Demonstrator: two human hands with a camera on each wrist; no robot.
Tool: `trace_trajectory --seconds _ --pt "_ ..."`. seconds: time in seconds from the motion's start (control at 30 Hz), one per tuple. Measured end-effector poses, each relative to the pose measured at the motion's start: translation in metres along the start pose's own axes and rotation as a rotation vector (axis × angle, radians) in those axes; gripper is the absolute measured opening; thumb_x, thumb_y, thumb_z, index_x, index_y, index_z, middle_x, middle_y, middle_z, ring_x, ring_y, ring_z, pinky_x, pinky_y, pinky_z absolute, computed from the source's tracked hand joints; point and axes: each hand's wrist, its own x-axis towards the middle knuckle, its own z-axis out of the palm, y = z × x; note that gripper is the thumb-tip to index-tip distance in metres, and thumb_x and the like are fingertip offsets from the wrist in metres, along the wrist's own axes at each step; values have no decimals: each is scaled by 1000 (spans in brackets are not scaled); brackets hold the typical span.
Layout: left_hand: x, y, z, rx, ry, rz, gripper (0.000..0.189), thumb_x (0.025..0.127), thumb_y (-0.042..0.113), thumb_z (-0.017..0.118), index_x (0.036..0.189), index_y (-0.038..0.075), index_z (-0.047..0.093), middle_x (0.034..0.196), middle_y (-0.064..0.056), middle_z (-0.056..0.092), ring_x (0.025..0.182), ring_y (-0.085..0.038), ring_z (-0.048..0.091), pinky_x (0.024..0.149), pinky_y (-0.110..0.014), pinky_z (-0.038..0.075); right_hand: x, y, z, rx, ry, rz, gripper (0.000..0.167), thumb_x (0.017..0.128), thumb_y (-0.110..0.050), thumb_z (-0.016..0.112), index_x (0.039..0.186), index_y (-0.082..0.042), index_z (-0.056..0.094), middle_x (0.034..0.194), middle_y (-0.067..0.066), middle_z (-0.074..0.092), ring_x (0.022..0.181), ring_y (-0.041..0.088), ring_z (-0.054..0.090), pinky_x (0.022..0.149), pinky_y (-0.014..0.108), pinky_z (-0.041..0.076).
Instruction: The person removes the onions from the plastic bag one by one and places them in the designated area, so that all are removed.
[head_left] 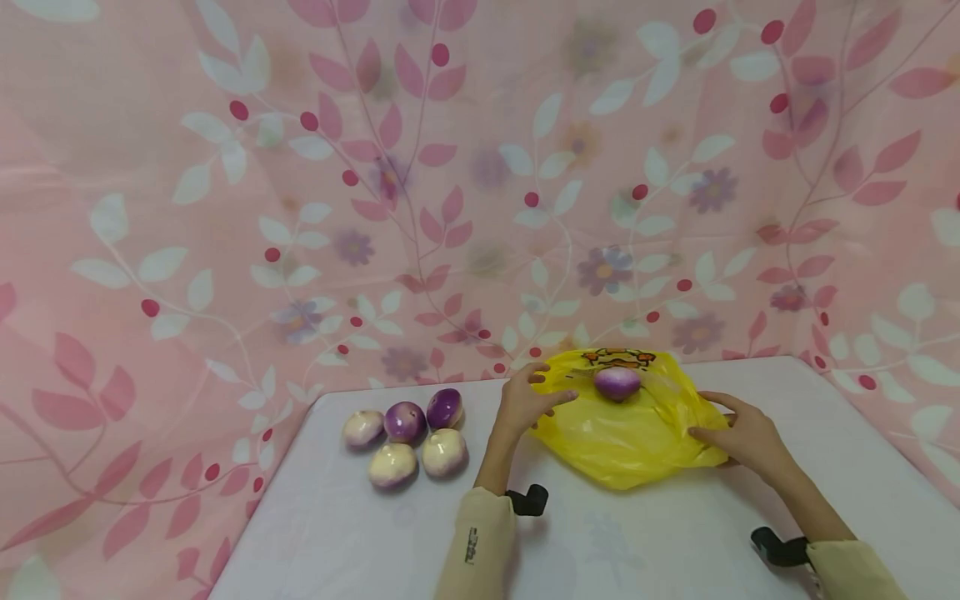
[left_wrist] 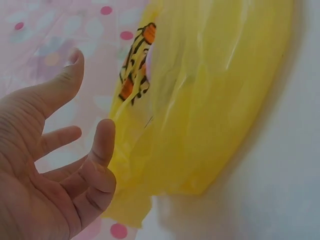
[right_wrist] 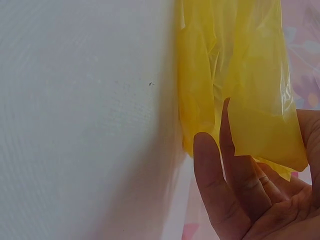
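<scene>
A thin yellow plastic bag (head_left: 615,446) with an orange-and-black print lies spread on the table, between my two hands. One purple-and-white turnip (head_left: 617,384) shows at its far part, near the print. At the bag's left edge my left hand (head_left: 525,402) has its fingers spread and loosely bent; the left wrist view shows its palm holding nothing, fingertips right beside the yellow plastic. My right hand (head_left: 746,437) holds the bag's right edge, thumb over it and fingers behind. In the right wrist view a flap of the plastic hangs across the fingers (right_wrist: 245,185).
Several glossy turnips (head_left: 406,422), purple and cream, sit grouped on the left of the white-covered table (head_left: 315,533). A pink floral cloth (head_left: 480,183) hangs behind the table. Black wrist mounts (head_left: 529,500) stick out from both of my forearms.
</scene>
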Motion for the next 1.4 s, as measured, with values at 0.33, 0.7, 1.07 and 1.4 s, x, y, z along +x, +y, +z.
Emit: trace_trajectory --seconds 0.33,0.7,1.07,1.4 --pt "5 9 37 12 103 -57 80 67 49 89 125 5 57 115 -17 61 60 -19 64 43 -27 46 3 3 1 -20 -6 0 81 86 -37 76 146 2 37 112 37 58 67 22 62 55 38 57" --pt "11 24 60 109 170 -119 86 64 52 89 125 1 57 76 0 61 49 -17 61 46 -28 48 0 1 -1 -22 -11 6 80 87 -37 75 146 1 37 116 39 56 70 22 63 56 37 57" --pt "14 28 76 87 165 -149 76 70 45 88 124 2 56 74 -1 58 51 -23 63 47 -31 48 0 0 4 -9 -12 3 80 86 -37 76 146 1 38 114 37 58 69 21 63 55 37 57" --pt "21 24 104 15 276 -141 64 67 42 91 104 2 59 78 2 54 51 -14 55 50 -26 50 1 0 3 -17 -17 9 80 86 -37 76 145 1 39 115 38 57 68 21 63 55 38 57"
